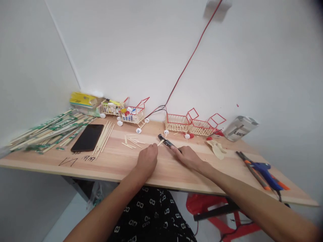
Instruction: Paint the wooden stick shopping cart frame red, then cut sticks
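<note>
My left hand (147, 159) is closed around a thin pale wooden stick (160, 142), whose free end points up and to the right. The stick's tip meets a small black hand tool (167, 141), seemingly a cutter, though its exact kind is hard to make out. My right hand (188, 156) grips this tool from the right, thumb along its top. Several short cut stick pieces (132, 140) lie scattered left of the tool. Farther left, longer bare wooden sticks (104, 138) lie side by side next to a black phone (87, 138).
Small carts built from sticks (132, 116) line the wall, two loaded and two red-rimmed ones (178, 123) farther right. Green-wrapped chopsticks (54, 129) cover the left end. A blue glue gun (267, 174) and orange-handled pliers (254, 171) lie right, near a tilted can (239, 128).
</note>
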